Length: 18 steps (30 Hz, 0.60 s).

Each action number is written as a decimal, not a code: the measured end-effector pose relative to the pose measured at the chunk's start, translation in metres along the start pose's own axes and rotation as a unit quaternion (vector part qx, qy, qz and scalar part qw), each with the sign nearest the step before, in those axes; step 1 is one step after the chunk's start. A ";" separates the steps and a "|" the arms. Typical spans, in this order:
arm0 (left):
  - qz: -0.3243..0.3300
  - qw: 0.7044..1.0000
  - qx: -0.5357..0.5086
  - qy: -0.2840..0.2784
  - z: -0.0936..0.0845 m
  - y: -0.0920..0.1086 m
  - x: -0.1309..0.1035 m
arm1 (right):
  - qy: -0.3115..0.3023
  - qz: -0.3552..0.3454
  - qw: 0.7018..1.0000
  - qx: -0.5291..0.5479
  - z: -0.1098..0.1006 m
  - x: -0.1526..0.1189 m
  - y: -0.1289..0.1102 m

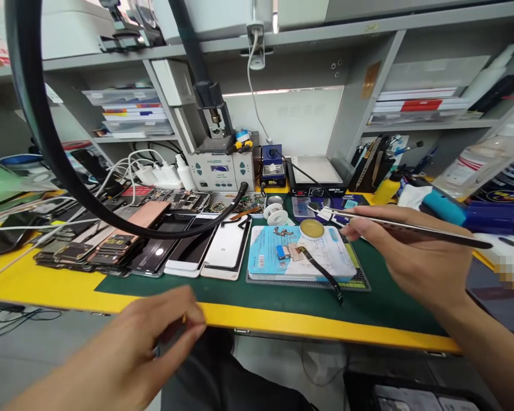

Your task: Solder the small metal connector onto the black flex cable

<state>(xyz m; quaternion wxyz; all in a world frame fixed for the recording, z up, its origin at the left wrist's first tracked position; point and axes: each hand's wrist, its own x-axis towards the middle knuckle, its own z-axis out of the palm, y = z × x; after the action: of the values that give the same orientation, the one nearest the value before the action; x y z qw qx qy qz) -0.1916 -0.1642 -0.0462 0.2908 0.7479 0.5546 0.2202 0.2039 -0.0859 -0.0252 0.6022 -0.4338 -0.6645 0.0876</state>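
Note:
My right hand (424, 257) grips a pair of metal tweezers (394, 220), tips pointing left above the back of the green mat. Under and left of those tips sits a round tin of yellowish paste (312, 228), on a blue-and-white box (261, 251). A flex cable (323, 268) with a blue end lies across that box and hangs over its front edge. Small copper-coloured pieces (283, 231) rest behind it. At the bench's yellow front edge, my left hand (154, 337) is closed with thumb and fingertips pinched; whatever may be between them is hidden.
Several phones (225, 248) and stacked phone parts (111, 245) cover the left side. A thick black hose (68, 177) loops across the left front from the hot-air station (220, 171). Solder spools (276, 212) stand mid-bench. A clear bottle (475, 162) is at right.

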 end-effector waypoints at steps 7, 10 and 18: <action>0.320 0.851 0.413 0.055 0.011 0.054 0.124 | -0.031 0.009 0.999 0.004 0.003 0.001 0.006; 0.370 0.770 0.519 0.018 0.013 0.059 0.145 | -0.032 0.012 0.999 -0.001 0.003 0.001 0.007; 0.458 0.703 0.544 -0.013 0.004 0.065 0.157 | -0.026 0.001 1.000 -0.011 0.002 0.001 0.006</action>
<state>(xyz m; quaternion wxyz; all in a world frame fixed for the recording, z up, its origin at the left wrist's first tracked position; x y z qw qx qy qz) -0.0984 -0.0282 -0.0036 -0.2962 0.9409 0.1629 -0.0233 0.2053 -0.0813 -0.0285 0.5800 -0.4388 -0.6801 0.0923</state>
